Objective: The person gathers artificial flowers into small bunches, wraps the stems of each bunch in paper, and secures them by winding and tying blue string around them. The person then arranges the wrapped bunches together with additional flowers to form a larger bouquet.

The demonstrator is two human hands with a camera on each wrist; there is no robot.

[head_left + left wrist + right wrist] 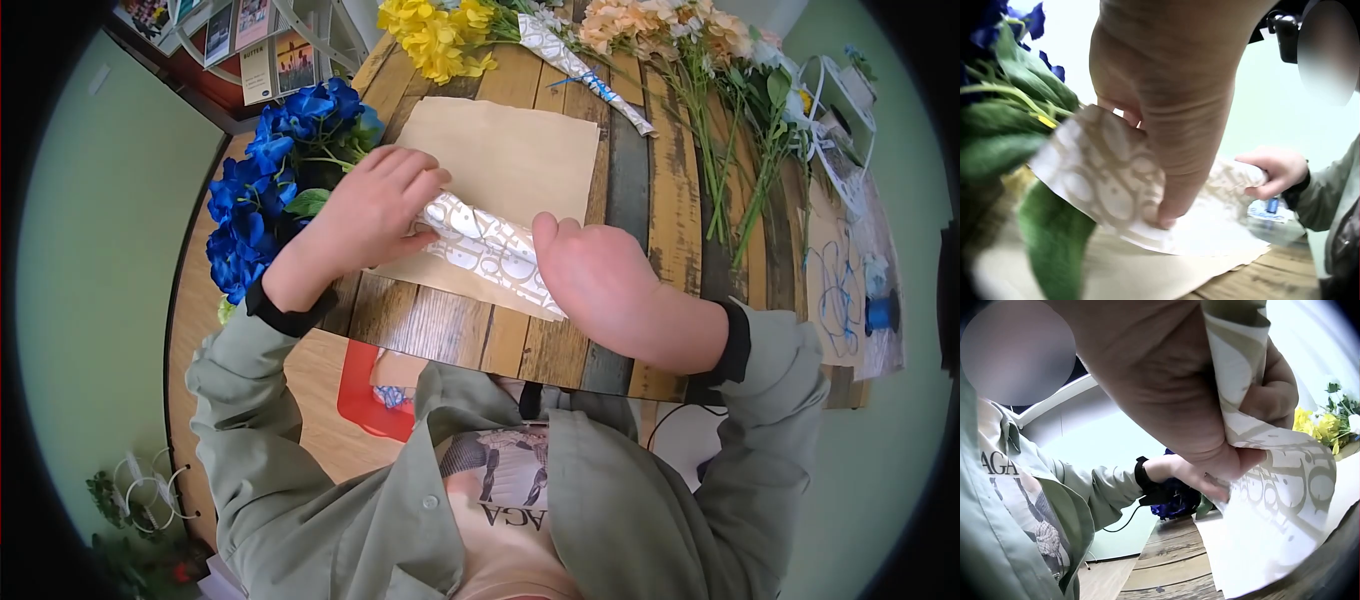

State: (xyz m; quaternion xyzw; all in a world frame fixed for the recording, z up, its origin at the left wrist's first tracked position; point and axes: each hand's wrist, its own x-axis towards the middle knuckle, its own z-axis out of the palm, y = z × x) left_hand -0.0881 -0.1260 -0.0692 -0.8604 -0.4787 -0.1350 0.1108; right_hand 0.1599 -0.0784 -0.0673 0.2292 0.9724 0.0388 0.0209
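Note:
White-and-tan patterned paper [485,245] is rolled around the stems of blue flowers [262,190], whose heads stick out at the left end. The left hand [375,210] grips the roll near the flowers, its thumb pressing the paper [1110,181] in the left wrist view. At the other end the right hand [610,285] pinches the roll; in the right wrist view its thumb and fingers hold the paper [1285,487]. Under the roll lies a brown sheet [500,150]. The stems inside the paper are hidden.
Yellow flowers [437,35], a slim wrapped cone [590,75] and peach flowers [660,25] with long green stems lie along the far side of the wooden table [430,325]. A blue ribbon spool [880,313] is at the right. A red container [362,395] is below the near edge.

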